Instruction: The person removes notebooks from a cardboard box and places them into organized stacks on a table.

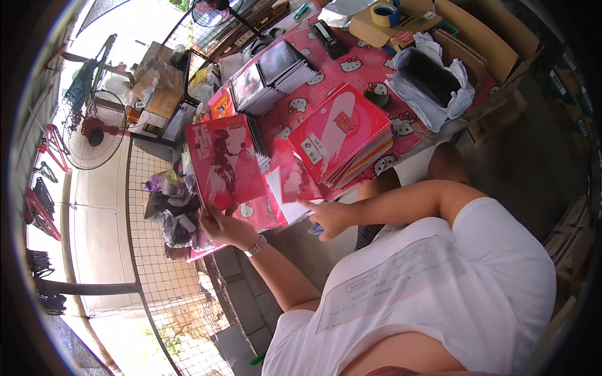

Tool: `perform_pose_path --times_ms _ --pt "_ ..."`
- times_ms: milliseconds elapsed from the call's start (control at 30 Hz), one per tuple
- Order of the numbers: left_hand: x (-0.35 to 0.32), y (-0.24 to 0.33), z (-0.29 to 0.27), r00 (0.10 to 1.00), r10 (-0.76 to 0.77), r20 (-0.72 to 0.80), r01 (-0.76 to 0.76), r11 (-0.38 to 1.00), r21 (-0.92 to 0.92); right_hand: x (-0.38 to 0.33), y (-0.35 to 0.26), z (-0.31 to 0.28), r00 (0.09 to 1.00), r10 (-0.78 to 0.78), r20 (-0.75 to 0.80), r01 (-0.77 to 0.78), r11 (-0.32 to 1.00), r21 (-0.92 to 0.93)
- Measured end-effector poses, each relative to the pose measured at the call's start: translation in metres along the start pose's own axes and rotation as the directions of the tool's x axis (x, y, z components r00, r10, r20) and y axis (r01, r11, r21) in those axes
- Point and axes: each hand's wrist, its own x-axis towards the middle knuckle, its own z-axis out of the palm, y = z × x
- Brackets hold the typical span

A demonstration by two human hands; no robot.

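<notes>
My left hand [227, 227], a watch on its wrist, grips the lower edge of a red notebook cover [216, 156] printed with a dark figure. The cover leans over a stack of spiral-bound books. My right hand [335, 219] is closed around a small blue tool [316, 229], mostly hidden by the fingers. Its index finger reaches to a blurred red cover [296, 178] with white sheets [276, 194] under it. Just beyond, a thick pile of pink and red notebooks [342, 131] lies on the table.
Spiral-bound stacks [285, 62] stand farther back on the pink patterned tablecloth [301, 103]. A black stapler-like tool [328, 39] lies beyond them. At right are black binding coils [426, 78] in white paper and a cardboard box [464, 31] with tape rolls [384, 14]. Plastic-wrapped items [175, 225] crowd the left edge.
</notes>
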Motion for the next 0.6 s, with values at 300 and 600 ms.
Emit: perform_pose_path --times_ms 300,600 --pt "-0.079 -0.173 -0.081 0.827 -0.547 -0.127 0.551 0.745 0.376 -0.032 0.036 0.017 0.900 -0.352 0.256 0.325 0.935 0.145" --pt "-0.091 -0.132 -0.011 0.947 0.035 0.318 -0.287 0.531 0.797 -0.206 0.125 -0.153 0.686 0.468 -0.557 -0.604 0.793 -0.076"
